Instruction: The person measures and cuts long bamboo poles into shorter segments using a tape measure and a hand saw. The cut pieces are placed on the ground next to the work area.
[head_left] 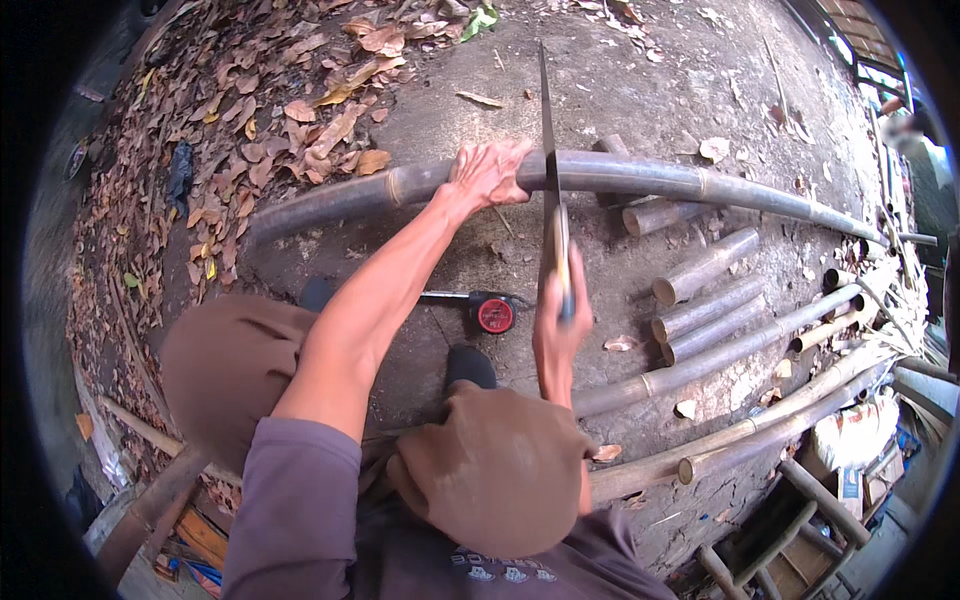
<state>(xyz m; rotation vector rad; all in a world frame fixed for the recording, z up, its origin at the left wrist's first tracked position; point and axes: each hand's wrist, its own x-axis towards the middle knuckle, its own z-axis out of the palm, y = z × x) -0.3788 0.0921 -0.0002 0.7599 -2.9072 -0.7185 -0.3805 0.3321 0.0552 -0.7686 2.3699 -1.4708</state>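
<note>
A long dark bamboo pole [640, 172] lies crosswise in front of me. My left hand [490, 172] presses down on it from above, fingers curled over its far side. Just right of that hand, a handsaw [547, 110] stands edge-on across the pole, its long blade pointing away from me. My right hand [560, 318] is closed round the saw's handle [562, 250] and looks slightly blurred. How deep the blade sits in the bamboo I cannot tell. Between my knees and the pole rests a round red and black tape measure [495, 313], with a pale strip reaching left from it.
Several cut bamboo pieces [708, 267] lie on the ground to the right. Nearer to me are more long bamboo poles [780, 425]. Dry brown leaves [300, 110] cover the ground at the left. A bamboo frame [800, 540] stands at the lower right.
</note>
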